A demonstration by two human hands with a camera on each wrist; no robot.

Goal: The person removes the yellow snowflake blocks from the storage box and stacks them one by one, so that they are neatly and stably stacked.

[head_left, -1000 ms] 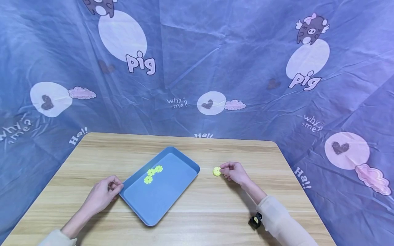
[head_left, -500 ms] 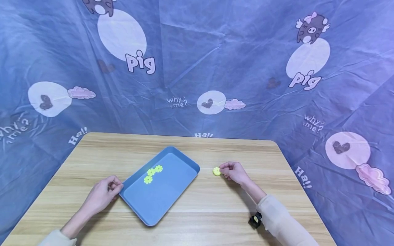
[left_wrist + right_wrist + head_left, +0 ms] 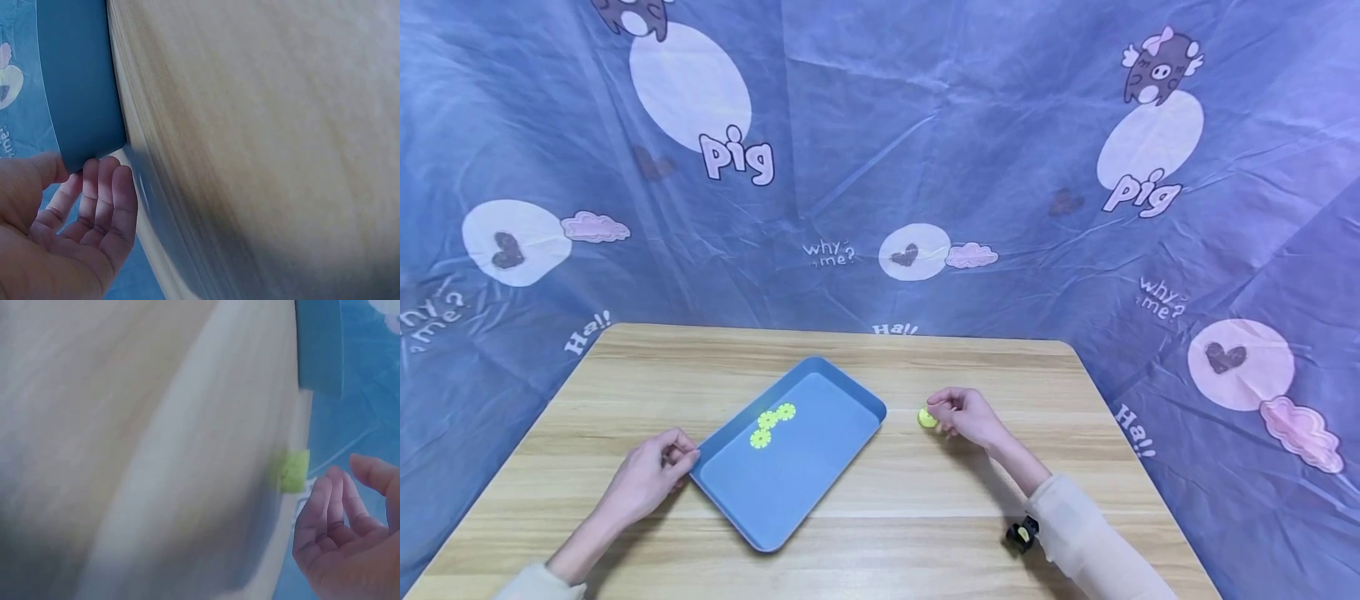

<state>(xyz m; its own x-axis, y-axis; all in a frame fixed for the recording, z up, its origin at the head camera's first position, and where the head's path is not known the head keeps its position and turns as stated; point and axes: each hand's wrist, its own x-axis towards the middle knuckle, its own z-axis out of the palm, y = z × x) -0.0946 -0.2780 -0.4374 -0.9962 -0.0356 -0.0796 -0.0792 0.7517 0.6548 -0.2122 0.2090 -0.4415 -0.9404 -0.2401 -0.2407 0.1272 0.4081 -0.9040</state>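
Note:
My left hand (image 3: pixel 651 473) pinches the near-left corner of a blue rectangular tray (image 3: pixel 790 500); in the left wrist view, the thumb and fingertips meet at the tray's wall (image 3: pixel 81 81). Three yellow-green notched plastic discs (image 3: pixel 761 438) lie in a row on the tray floor, along its left side. Right of the tray, a short stack of the same discs (image 3: pixel 927 419) stands on the table. Over that stack is my right hand (image 3: pixel 972 417). In the right wrist view, its thumb and fingertips are slightly apart, just above the stack (image 3: pixel 295 471), with no disc visible between them.
The wooden table (image 3: pixel 925 542) carries a small black object (image 3: pixel 1022 535) with a yellow mark, beside my right sleeve (image 3: pixel 1090 542). A blue printed cloth (image 3: pixel 850 108) hangs behind and around the table.
My right hand has risen slightly from the disc stack, and its fingertips have shifted a little to the left. The left hand, the tray and its three discs stay in place.

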